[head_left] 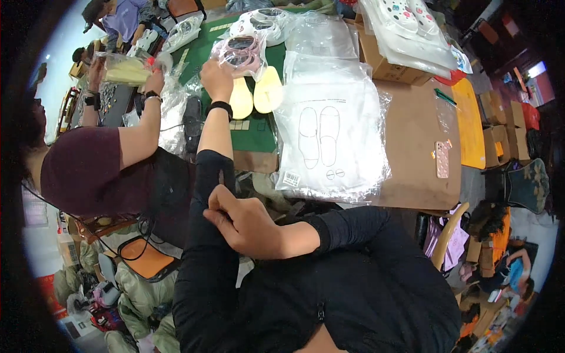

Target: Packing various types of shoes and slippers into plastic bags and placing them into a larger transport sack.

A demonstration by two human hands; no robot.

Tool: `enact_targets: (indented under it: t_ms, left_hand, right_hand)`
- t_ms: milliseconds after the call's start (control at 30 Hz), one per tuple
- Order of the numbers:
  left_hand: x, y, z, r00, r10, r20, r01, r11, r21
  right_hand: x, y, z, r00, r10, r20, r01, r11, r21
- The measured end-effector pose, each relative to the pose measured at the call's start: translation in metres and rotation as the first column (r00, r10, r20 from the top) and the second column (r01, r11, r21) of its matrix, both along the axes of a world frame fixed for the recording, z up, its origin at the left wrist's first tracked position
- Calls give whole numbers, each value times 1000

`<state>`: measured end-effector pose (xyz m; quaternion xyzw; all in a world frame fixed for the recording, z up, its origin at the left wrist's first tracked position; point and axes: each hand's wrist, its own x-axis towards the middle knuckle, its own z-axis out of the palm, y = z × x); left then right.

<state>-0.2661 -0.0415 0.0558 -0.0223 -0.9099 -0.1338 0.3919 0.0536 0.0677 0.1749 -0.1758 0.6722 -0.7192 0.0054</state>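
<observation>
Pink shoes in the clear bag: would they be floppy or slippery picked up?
The clear bag looks crinkly, so probably floppy; its shine suggests it may slip. The pink shoes look rounded and uncrushed, so likely firmer.

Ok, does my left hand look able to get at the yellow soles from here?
Probably yes: the left hand is right beside the yellow soles, and their near ends lie uncovered. The bagged pink footwear by their far ends may hinder a hold there.
</observation>
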Motion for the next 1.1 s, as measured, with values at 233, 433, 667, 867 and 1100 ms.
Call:
enact_targets:
  t_ms: [233, 433, 667, 867, 1100]
  left_hand:
    - [35, 62, 35, 844, -498, -201, 46, -306, 951]
    - [52, 89, 50, 846, -473, -245, 303, 49, 952]
    - [47, 89, 62, 783, -581, -223, 581, 811, -75]
    - [98, 85, 25, 550, -833, 61, 53, 108, 993]
    - [186, 158, 7, 29, -981, 194, -321, 175, 931]
  right_hand:
    - [-127, 41, -117, 899, -421, 119, 416, 907, 69]
    - [-140, 49, -100, 825, 271, 496, 19, 864, -504]
    - [-128, 44, -104, 811, 263, 523, -1, 894, -448]
    - [-187, 122, -93, 837, -237, 493, 452, 806, -381]
    - [-233, 137, -134, 756, -565, 332, 643, 736, -212]
